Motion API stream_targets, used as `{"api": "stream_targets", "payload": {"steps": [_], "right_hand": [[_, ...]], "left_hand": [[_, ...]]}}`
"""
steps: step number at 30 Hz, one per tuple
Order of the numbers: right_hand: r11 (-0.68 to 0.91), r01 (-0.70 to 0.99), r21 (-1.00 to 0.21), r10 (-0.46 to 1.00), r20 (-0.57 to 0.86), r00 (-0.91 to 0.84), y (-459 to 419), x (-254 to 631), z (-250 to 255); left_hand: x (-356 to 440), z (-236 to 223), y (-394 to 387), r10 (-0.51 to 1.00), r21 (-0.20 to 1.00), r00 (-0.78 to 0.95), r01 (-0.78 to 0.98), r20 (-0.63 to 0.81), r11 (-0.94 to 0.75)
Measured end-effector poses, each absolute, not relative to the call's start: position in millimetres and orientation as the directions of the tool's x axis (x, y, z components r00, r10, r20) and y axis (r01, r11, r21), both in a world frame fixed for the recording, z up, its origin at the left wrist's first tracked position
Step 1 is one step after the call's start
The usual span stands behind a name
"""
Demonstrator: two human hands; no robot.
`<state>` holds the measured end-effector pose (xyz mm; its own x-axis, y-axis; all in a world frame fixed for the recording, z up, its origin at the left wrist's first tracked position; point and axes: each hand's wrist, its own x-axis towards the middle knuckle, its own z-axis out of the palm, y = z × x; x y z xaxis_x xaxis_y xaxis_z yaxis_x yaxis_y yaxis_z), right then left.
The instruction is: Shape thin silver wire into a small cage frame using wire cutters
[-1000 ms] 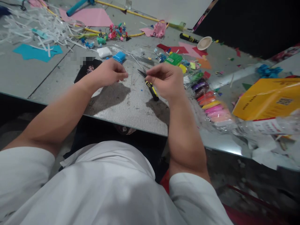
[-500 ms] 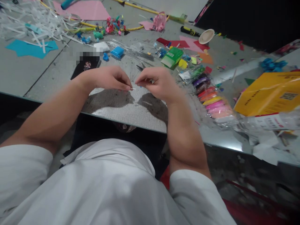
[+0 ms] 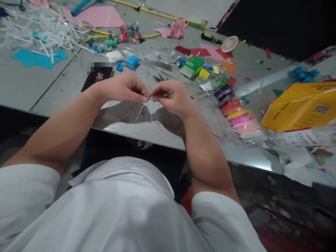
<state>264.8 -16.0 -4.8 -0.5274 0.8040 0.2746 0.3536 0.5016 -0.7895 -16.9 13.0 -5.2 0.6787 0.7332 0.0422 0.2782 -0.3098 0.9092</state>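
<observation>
Both my hands meet over the grey table [image 3: 157, 129], near its front edge. My left hand [image 3: 123, 89] pinches one end of a thin silvery wire [image 3: 148, 99]. Fingertip to fingertip with it, my right hand [image 3: 172, 97] pinches the other end. A loose length of the wire hangs down toward the table. Black pliers [image 3: 157, 77] lie just behind my hands, partly hidden by them.
A pack of coloured clay sticks [image 3: 233, 112] lies right of my hands, with a yellow box [image 3: 301, 105] beyond it. A green box [image 3: 193, 66], a blue clay lump [image 3: 132, 61], a black phone [image 3: 97, 75], paper scraps and white shreds [image 3: 39, 28] litter the back.
One second ago my right hand held the yellow-handled pliers; now it holds none. Both hands have drawn together and pinch the wire between their fingertips.
</observation>
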Motion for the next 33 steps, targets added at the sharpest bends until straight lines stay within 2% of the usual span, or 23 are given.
{"api": "stream_targets", "payload": {"steps": [4,6,15,20,24,27,33], "right_hand": [[0.448,0.367,-0.815,0.842,0.247,-0.480,-19,266,2],[0.470,0.357,-0.808,0.840,0.284,-0.462,-19,266,6],[0.593,0.493,-0.637,0.800,0.391,-0.456,-22,265,11],[0.569,0.576,-0.587,0.822,0.385,-0.419,-25,265,9],[0.571,0.526,-0.630,0.820,0.405,-0.404,-21,260,1],[0.522,0.443,-0.729,0.850,0.402,-0.341,-18,256,-5],[0.286,0.308,-0.907,0.925,0.177,-0.336,-11,251,-17]], "left_hand": [[-18,-3,13,0.754,0.891,0.653,0.298,0.071,-0.342],[-18,-3,13,0.766,0.891,0.636,0.291,0.092,-0.349],[-16,-12,14,0.819,0.928,0.550,0.197,0.161,-0.315],[-11,-10,12,0.837,0.917,0.514,0.213,0.189,-0.338],[-10,-9,11,0.832,0.892,0.511,0.245,0.215,-0.381],[-10,-6,10,0.844,0.882,0.497,0.283,0.202,-0.377],[-9,-8,8,0.858,0.869,0.449,0.287,0.250,-0.403]]}}
